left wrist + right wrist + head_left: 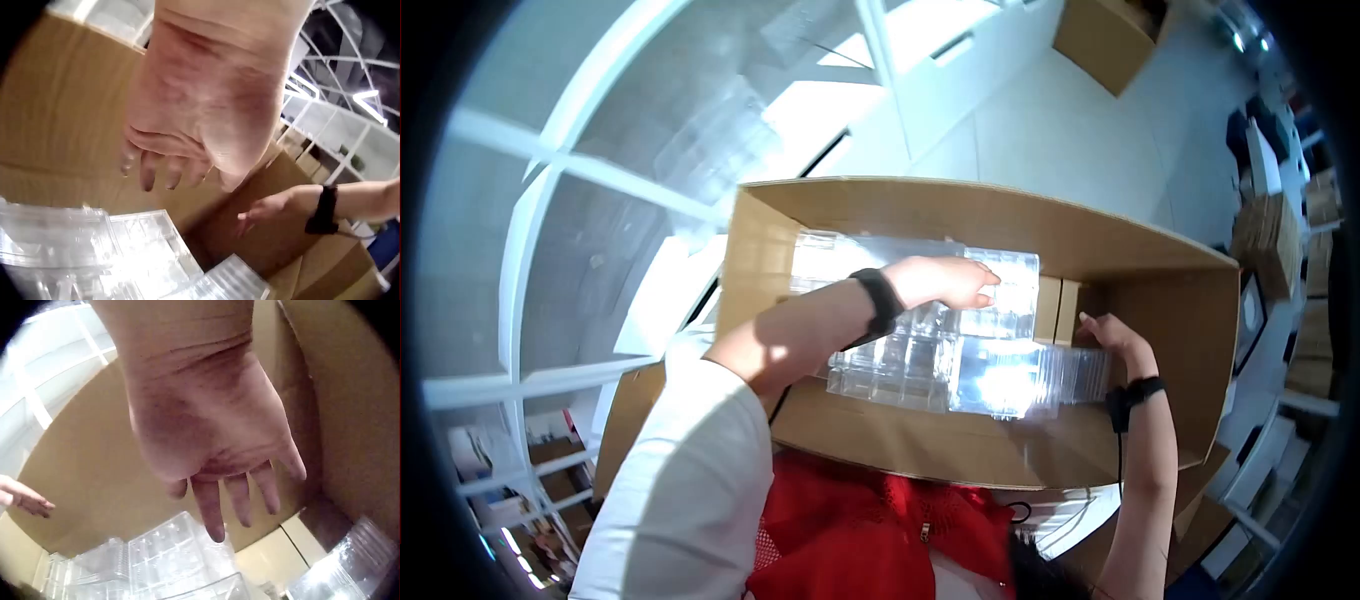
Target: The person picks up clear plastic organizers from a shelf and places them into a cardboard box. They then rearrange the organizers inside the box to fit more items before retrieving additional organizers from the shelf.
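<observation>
**Both hands over clear trays in the carton**

The clear plastic trays (945,345) lie stacked on the floor of the cardboard box (1000,215). The left hand (945,282), fingers straight, rests on the stack's far edge. The right hand (1112,335), fingers relaxed and holding nothing, hovers beside its right end.

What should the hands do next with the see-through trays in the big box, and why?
Probably lower the left hand onto the clear plastic trays and press them flat: both hands are open, the right hand is at the stack's end, and the trays sit unevenly in the cardboard box.
</observation>
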A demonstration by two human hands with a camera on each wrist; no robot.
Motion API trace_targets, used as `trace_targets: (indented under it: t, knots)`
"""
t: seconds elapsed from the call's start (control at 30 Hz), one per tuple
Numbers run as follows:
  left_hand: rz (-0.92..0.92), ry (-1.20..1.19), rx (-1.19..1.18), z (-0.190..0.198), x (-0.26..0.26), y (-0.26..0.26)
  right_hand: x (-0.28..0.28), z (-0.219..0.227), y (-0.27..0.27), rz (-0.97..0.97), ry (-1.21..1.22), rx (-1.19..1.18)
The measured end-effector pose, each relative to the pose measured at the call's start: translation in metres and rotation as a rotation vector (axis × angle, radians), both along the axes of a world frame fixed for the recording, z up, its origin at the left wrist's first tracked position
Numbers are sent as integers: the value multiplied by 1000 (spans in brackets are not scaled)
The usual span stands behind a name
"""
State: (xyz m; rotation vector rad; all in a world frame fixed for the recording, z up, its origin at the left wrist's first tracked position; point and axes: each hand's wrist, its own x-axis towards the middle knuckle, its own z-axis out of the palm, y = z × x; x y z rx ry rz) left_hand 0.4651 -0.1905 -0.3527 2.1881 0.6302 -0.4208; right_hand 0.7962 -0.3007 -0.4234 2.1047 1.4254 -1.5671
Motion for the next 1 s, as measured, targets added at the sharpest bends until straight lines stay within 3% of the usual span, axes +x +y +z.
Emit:
trace_targets:
  t: [0.17, 0.2, 0.23, 0.3, 0.37, 0.5, 0.6, 0.73, 0.83, 1.0]
  knots:
    - [363, -327, -60, 108, -132, -8, -80, 70, 8, 141, 25, 272]
    - [475, -367, -100, 118, -164, -13, -89, 67, 13, 241, 29, 314]
    - [586, -410, -149, 125, -195, -21, -102, 68, 16, 216, 122, 286]
    - [987, -501, -292, 136, -255, -38, -161, 116, 22, 293, 37, 244]
    - [1322, -805, -445, 116, -317, -43, -195, 116, 19, 352, 118, 293]
    - [1977, -907, -240, 46, -403, -26, -273, 159, -12, 639, 194, 421]
    - [2047, -942, -458, 3, -425, 12, -296, 188, -42, 662, 244, 425]
    - [2157, -1125, -941, -9, -411, 61, -279, 210, -67, 588, 161, 388]
    - [2117, -1234, -728, -7, -404, 71, -262, 226, -80, 512, -55, 274]
    - [2129, -1208, -782, -12, -409, 80, -237, 214, -100, 466, -41, 313]
